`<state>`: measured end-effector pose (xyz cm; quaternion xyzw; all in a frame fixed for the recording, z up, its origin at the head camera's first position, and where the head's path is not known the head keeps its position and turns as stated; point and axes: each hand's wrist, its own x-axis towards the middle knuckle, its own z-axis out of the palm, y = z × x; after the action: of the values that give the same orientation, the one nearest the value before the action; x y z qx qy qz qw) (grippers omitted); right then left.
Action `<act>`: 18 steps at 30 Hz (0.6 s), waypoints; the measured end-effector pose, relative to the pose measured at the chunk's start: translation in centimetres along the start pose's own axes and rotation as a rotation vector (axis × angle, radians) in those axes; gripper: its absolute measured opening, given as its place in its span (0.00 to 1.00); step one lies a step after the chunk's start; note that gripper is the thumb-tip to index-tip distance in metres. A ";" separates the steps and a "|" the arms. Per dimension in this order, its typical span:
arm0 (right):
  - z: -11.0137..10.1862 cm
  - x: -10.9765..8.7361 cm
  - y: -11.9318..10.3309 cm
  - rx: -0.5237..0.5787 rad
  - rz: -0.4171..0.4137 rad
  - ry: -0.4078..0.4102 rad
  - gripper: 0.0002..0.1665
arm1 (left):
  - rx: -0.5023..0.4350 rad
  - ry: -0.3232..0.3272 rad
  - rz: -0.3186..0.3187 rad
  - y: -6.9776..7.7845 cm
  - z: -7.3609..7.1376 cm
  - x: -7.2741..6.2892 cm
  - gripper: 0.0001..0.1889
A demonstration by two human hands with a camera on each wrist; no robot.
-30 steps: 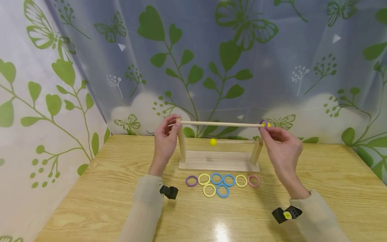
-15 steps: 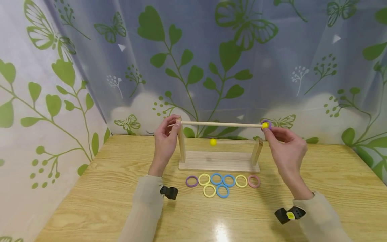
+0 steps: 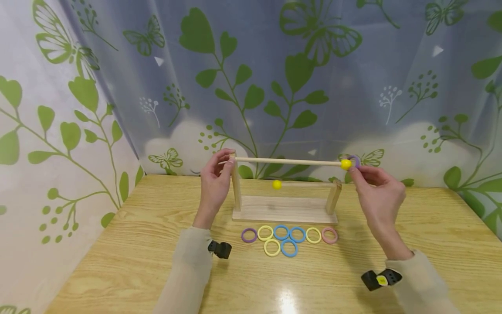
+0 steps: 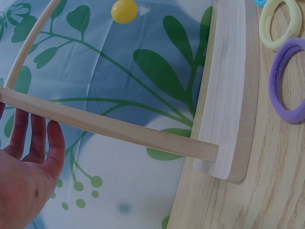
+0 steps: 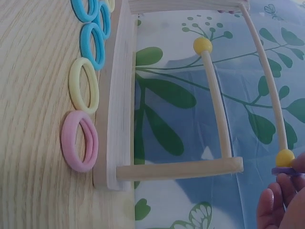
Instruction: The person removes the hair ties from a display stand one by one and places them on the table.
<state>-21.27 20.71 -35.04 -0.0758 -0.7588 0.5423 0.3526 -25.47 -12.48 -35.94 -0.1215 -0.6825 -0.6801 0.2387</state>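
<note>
My left hand (image 3: 215, 176) grips the top of the left post (image 3: 236, 187) of a wooden stand; its fingers lie against that post in the left wrist view. From this post a long upper rod (image 3: 290, 161) runs right and ends in a yellow ball (image 3: 346, 164). My right hand (image 3: 380, 192) pinches a purple ring (image 3: 355, 161) just beyond the ball. In the right wrist view, the purple ring (image 5: 285, 171) is edge-on beside the ball, partly covered by fingers. A shorter lower rod (image 3: 306, 184) with its own yellow ball (image 3: 276, 185) reaches left from the right post (image 3: 334, 196).
Several loose rings lie on the table (image 3: 157, 261) before the stand's base (image 3: 284, 209): another purple ring (image 3: 249, 235), yellow ones, blue ones and a pink ring (image 3: 329, 235). A patterned curtain (image 3: 251, 117) hangs close behind the stand.
My right hand has moved right with the purple ring, from around the yellow ball at the upper rod's end to just past it. The left hand stays on the post.
</note>
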 end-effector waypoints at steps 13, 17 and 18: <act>-1.6 0.1 0.8 -0.051 0.015 -0.001 0.16 | 0.001 0.001 -0.003 0.1 0.0 0.0 0.13; -2.0 0.0 1.1 -0.067 0.006 0.000 0.16 | -0.001 0.005 -0.004 0.1 0.0 0.0 0.13; -2.1 0.0 1.2 -0.063 0.008 -0.003 0.16 | -0.001 0.006 -0.004 0.1 0.1 0.0 0.13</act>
<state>-20.26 22.81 -35.76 -0.0894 -0.7757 0.5197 0.3468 -25.45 -12.41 -35.80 -0.1184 -0.6815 -0.6813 0.2394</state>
